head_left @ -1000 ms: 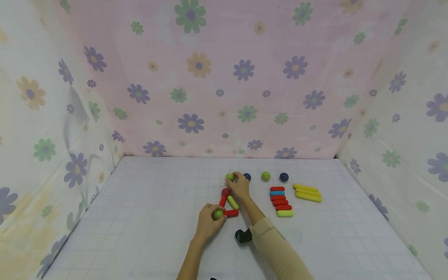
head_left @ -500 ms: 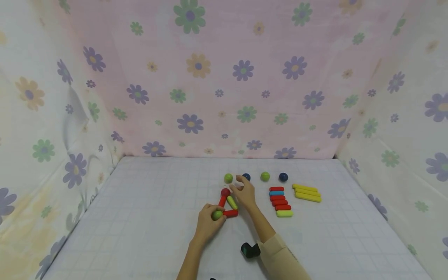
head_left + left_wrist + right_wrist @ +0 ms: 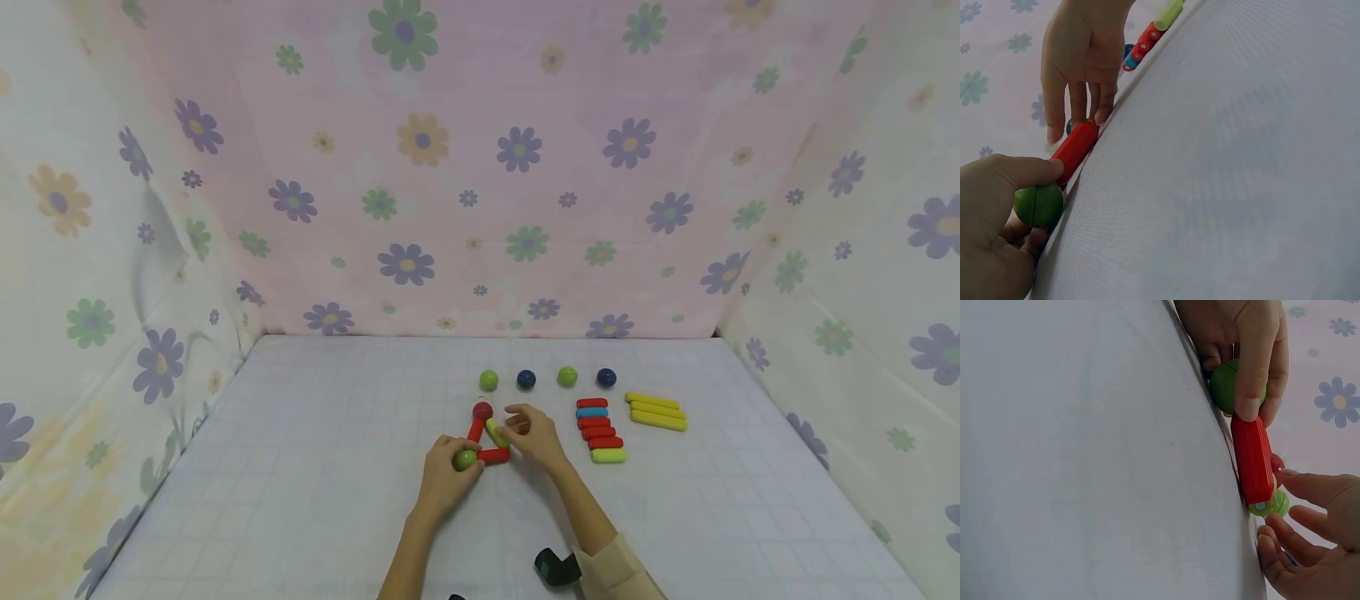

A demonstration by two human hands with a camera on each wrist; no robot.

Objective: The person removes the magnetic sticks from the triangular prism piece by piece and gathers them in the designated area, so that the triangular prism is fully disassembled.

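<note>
My left hand [image 3: 442,475] grips a green ball [image 3: 465,459] between thumb and fingers at the middle of the table; its thumb also touches the end of a red stick [image 3: 1252,459] joined to that ball. Another red stick [image 3: 476,430] runs from near the green ball to a red ball [image 3: 482,411]. A lime stick [image 3: 492,429] slants between the red ball and the free end of the first red stick. Beside the lime stick, my right hand [image 3: 536,437] has its fingers apart, and its thumb overlaps the stick in the head view. Whether it touches is unclear.
Behind stand a green ball [image 3: 489,380], a blue ball [image 3: 527,379], another green ball [image 3: 567,377] and a dark blue ball [image 3: 606,377] in a row. To the right lie several short coloured sticks [image 3: 597,433] and longer yellow sticks [image 3: 657,412]. Flowered cloth walls surround the table.
My right hand has left the far green ball and come back toward me, beside the lime stick. That ball stays in the back row. My left hand keeps its hold.
</note>
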